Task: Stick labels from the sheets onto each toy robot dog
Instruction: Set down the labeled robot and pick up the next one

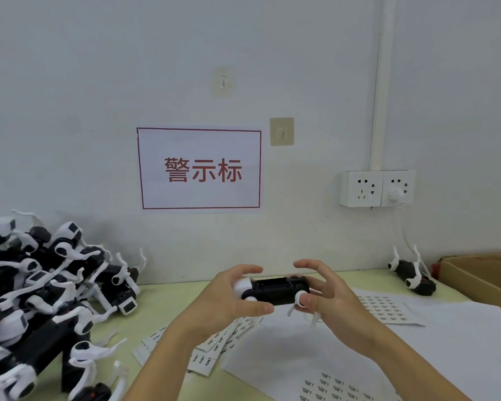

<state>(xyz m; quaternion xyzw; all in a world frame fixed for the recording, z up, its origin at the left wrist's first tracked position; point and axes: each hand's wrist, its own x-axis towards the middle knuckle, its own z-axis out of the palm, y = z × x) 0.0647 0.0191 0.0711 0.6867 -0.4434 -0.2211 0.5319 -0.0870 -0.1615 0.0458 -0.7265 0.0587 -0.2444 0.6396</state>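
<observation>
A black-and-white toy robot dog lies belly-up in the air at centre. A pile of dogs lies at 9 o'clock, one dog at 3 o'clock. Label sheets lie flat below.

Both bare forearms reach forward from the bottom edge and converge at mid-frame, held above the table. The left hand is turned palm toward the right, thumb stretched low and forward, fingers arched over the top, gripping one end of the toy dog. The right hand faces it, index finger curved high and loose, thumb and lower fingers pinching the other end. The wrists are roughly level, the hands close together but not touching.
</observation>
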